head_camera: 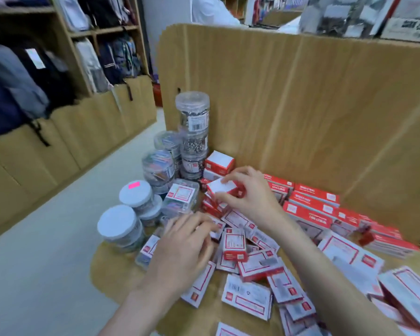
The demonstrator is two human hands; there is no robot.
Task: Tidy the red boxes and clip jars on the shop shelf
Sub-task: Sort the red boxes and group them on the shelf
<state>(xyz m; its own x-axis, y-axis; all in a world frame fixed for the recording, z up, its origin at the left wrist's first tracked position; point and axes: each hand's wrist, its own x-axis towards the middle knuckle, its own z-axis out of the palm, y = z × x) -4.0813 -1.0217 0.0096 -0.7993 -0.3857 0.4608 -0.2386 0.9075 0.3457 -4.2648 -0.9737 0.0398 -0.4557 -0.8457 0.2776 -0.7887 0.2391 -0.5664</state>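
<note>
Wooden shop shelf (pixel 121 267) holds a big mess of red and white boxes, with a tall wooden wall (pixel 301 105) behind it. Across the aisle, more shelves (pixel 83 32) hold backpacks (pixel 12 93) with white tags. The loose red boxes (pixel 246 295) lie flat and crooked in a heap at the front, and their labels have red frames and small bar codes, but the writing is too blurry to read. Neater red boxes (pixel 310 209) sit in rows at the back right, by the wall. The right hand (pixel 250 192) has its fingers curled around one small red box (pixel 222 187), so its grip is holding that box just above a little stack of the same boxes (pixel 218 163) in the corner. The left hand (pixel 182 248) lies low over the heap with its fingers bent, and its fingertips touch the boxes there; I cannot tell if it is holding one. On the left stand the clip jars. A tall clear jar (pixel 192 111) with a bar code sticker is full of silver clips and sits on top of other jars. Lower jars (pixel 158 169) hold clips of many colours. Two jars with white lids (pixel 118 223) stand at the front, and one lid wears a pink sticker (pixel 134 184).
</note>
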